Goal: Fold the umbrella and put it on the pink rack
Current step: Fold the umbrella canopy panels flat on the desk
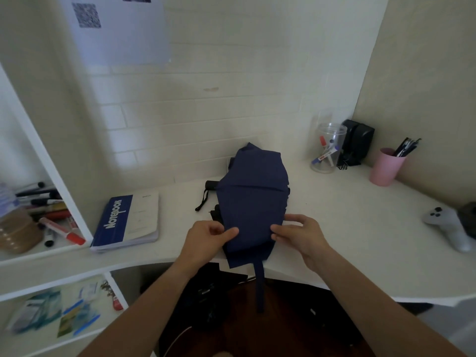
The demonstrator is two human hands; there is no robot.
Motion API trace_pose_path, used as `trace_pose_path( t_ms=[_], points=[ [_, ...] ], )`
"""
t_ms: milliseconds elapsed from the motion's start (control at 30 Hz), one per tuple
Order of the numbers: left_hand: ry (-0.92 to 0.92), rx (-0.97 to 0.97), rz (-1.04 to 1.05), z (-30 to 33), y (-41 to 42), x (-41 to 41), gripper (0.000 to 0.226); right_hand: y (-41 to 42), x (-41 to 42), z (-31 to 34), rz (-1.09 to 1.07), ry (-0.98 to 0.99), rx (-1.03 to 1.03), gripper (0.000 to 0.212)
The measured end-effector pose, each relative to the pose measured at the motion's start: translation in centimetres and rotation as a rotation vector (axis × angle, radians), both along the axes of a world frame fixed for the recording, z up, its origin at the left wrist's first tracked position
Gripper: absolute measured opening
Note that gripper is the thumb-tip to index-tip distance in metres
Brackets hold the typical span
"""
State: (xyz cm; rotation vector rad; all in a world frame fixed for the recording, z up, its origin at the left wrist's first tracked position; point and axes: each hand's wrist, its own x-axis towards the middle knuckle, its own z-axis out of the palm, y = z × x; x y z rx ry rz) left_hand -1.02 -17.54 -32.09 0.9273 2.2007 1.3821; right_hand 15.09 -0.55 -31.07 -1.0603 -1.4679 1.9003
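Navy umbrella (253,199) lying collapsed on the white worktop (347,222), long axis running from the near edge toward the wall, strap hanging over the edge.
Left hand (206,238) and right hand (300,234) each pinch the near canopy fabric from either side. A clear jar (328,150) holds markers; a pink cup (385,166) holds black pens.

The blue notebook (126,222) cover reads "NOTEBOOK".
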Motion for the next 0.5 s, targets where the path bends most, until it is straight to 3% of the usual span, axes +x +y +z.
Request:
trace_pose_path(
  t_ms=[33,100,167,233,300,400,500],
  points=[
    [0.014,0.010,0.012,-0.1,-0.3,0.2,0.025,0.1,0.2,-0.3,-0.004,-0.046,0.039,0.056],
    [0.005,0.031,-0.020,-0.6,-0.8,0.5,0.038,0.2,0.4,-1.0,0.010,-0.197,0.120,0.060],
    [0.121,0.036,-0.101,-1.2,-1.0,0.5,0.047,-0.1,0.6,-1.1,0.041,-0.379,0.270,0.062],
    [0.289,-0.012,-0.169,-1.7,-0.9,0.4,0.049,-0.6,0.2,-0.8,0.001,-0.469,0.644,0.053],
    [0.402,-0.093,-0.192,-1.9,-0.6,0.2,0.043,-1.1,-0.6,-0.4,-0.054,-0.358,1.076,0.034],
    [0.430,-0.185,-0.231,-2.0,-0.5,-0.2,0.044,-0.7,-2.2,-0.9,0.221,-0.327,1.414,0.030],
    [0.467,-0.183,-0.200,-1.9,-0.5,-0.7,0.040,-0.2,-2.2,-3.1,0.413,-0.447,1.436,0.040]
  ],
)
